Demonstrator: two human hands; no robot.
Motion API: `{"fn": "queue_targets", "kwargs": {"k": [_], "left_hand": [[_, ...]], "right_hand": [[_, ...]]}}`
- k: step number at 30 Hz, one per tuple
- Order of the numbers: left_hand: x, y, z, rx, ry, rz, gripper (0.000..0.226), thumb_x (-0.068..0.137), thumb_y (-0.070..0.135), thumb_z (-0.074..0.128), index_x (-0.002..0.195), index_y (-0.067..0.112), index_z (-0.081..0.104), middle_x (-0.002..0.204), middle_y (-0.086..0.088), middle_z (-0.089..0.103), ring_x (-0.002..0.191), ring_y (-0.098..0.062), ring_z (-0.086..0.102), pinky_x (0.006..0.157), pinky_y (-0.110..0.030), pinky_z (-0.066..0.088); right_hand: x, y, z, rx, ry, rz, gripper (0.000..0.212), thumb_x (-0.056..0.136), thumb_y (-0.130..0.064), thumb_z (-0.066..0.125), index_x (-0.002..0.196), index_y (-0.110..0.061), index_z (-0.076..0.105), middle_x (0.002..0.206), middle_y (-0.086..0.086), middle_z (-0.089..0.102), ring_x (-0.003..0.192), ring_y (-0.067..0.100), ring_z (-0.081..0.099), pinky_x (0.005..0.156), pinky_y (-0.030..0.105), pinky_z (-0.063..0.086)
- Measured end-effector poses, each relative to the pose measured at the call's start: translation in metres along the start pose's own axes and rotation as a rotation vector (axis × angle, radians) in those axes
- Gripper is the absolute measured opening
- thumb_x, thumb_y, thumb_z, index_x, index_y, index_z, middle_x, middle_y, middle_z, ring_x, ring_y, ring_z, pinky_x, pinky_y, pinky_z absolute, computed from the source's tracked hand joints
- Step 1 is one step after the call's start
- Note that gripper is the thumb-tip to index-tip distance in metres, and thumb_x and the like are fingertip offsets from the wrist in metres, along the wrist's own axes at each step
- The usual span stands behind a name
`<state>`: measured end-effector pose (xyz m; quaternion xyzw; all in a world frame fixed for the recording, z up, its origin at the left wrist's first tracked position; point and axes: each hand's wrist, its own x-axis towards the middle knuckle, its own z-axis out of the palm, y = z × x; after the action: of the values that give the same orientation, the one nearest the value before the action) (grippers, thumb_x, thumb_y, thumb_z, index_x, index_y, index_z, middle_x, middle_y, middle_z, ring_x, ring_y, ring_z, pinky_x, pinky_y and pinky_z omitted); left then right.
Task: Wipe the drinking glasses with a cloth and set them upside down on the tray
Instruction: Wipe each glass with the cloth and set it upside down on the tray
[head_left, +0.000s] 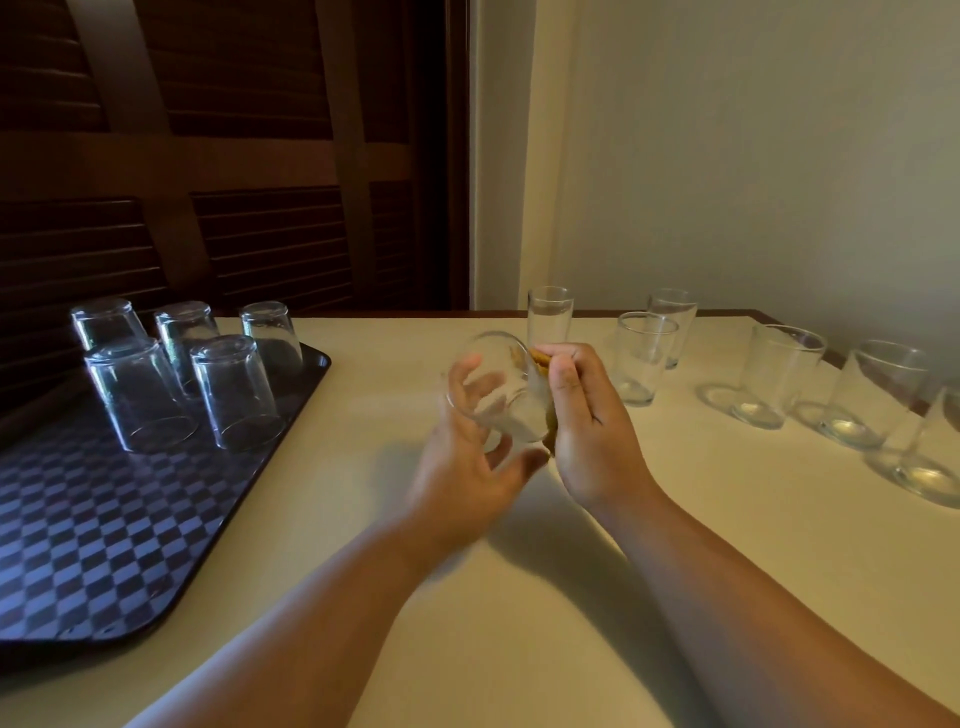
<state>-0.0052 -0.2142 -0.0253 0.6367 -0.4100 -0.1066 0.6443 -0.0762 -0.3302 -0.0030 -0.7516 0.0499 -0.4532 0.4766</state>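
Two bare forearms (332, 613) reach from the near edge over the pale table (519, 649) and meet at its middle. The left hand (467, 467) grips a clear glass (498, 395) held off the tabletop and tipped on its side. Its fingers are spread and curled round the wall, showing through the glass, with the thumb on the near side. The right hand (587, 431) is just beside it, fingers bunched tight on a small orange-yellow cloth (540, 358) pressed against the right of the glass; whether any cloth reaches inside I cannot tell.

On the left lies a dark tray (104, 545) with a checkered floor. It holds five upturned glasses (234, 389) at its far end — three in the far row, two just in front — each mouth-down on the tray.

To the right and far side of the hands, six upright glasses (644, 358) stand on the table in a loose line running toward the near right — the last is cut by the frame edge. Nothing but clear glass shows in them.
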Motion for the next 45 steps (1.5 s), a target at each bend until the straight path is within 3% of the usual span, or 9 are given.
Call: {"fn": "queue_targets", "kwargs": {"k": [4,10,13,17,23,28,34,40,45], "left_hand": [[-0.001,0.000,0.004,0.258,0.015,0.038,0.085,0.094,0.005,0.067,0.156,0.034,0.016,0.145,0.007,0.049,0.125,-0.012,0.058,0.107,-0.035,0.049],[0.003,0.004,-0.004,0.164,0.100,0.089,0.084,0.077,0.018,0.086,0.135,0.041,0.030,0.115,0.003,0.061,0.091,-0.004,0.072,0.081,-0.020,0.058],[0.001,0.002,-0.003,0.265,0.082,0.096,0.070,0.078,0.029,0.086,0.127,0.035,0.036,0.115,0.013,0.057,0.104,-0.008,0.065,0.085,-0.011,0.049],[0.004,0.005,-0.005,0.141,0.096,0.103,0.068,0.077,0.021,0.088,0.124,0.027,0.040,0.117,0.013,0.063,0.109,0.001,0.064,0.088,-0.019,0.054],[0.001,-0.008,-0.002,0.225,-0.118,-0.010,0.103,0.091,0.000,0.069,0.142,0.054,-0.002,0.141,0.018,0.043,0.126,-0.003,0.054,0.108,-0.025,0.048],[0.006,-0.007,0.000,0.176,0.053,0.091,0.103,0.084,0.007,0.080,0.149,0.033,0.005,0.124,0.004,0.053,0.109,-0.010,0.066,0.098,-0.027,0.055],[0.006,-0.015,-0.006,0.393,-0.092,0.136,0.122,0.087,0.007,0.074,0.140,0.058,-0.024,0.154,0.000,0.032,0.135,-0.016,0.049,0.107,-0.042,0.050],[0.010,-0.010,-0.006,0.177,0.101,0.195,0.102,0.075,0.011,0.089,0.136,0.048,0.016,0.122,0.000,0.049,0.110,-0.018,0.067,0.089,-0.041,0.061],[0.006,-0.013,-0.007,0.277,-0.105,0.128,0.109,0.086,0.002,0.073,0.142,0.052,-0.007,0.157,0.007,0.026,0.146,-0.018,0.037,0.109,-0.045,0.049]], "right_hand": [[-0.003,-0.015,0.002,0.109,0.003,-0.101,0.027,0.107,-0.029,0.035,0.118,-0.026,0.060,0.113,0.002,0.065,0.109,0.020,0.062,0.094,0.036,0.051],[-0.001,-0.004,0.000,0.022,0.005,-0.006,0.030,0.105,-0.035,0.036,0.113,-0.023,0.062,0.105,0.001,0.064,0.102,0.018,0.060,0.091,0.040,0.049],[-0.004,-0.014,0.004,0.096,-0.016,-0.045,0.029,0.107,-0.032,0.036,0.118,-0.023,0.061,0.110,0.002,0.066,0.108,0.023,0.062,0.095,0.042,0.050],[-0.001,-0.011,-0.001,0.043,-0.031,0.014,0.027,0.108,-0.031,0.036,0.107,-0.026,0.063,0.091,-0.010,0.063,0.090,0.002,0.060,0.082,0.018,0.046],[-0.002,-0.012,0.002,0.138,-0.013,0.008,0.031,0.105,-0.036,0.035,0.113,-0.022,0.062,0.096,-0.004,0.065,0.090,0.013,0.062,0.081,0.029,0.050],[0.000,-0.006,0.000,0.043,-0.033,0.001,0.028,0.104,-0.037,0.034,0.109,-0.028,0.061,0.101,-0.003,0.065,0.098,0.012,0.062,0.086,0.023,0.048],[-0.002,-0.014,0.002,0.175,-0.025,-0.030,0.030,0.106,-0.032,0.035,0.115,-0.021,0.061,0.095,-0.009,0.064,0.089,0.008,0.062,0.080,0.022,0.048],[-0.001,-0.002,-0.002,0.078,-0.053,0.089,0.031,0.102,-0.044,0.037,0.106,-0.027,0.064,0.095,-0.010,0.064,0.092,0.014,0.060,0.085,0.048,0.052],[-0.004,-0.016,0.003,0.171,0.001,-0.005,0.030,0.108,-0.030,0.035,0.113,-0.018,0.062,0.097,-0.009,0.068,0.095,0.008,0.064,0.085,0.020,0.050]]}}
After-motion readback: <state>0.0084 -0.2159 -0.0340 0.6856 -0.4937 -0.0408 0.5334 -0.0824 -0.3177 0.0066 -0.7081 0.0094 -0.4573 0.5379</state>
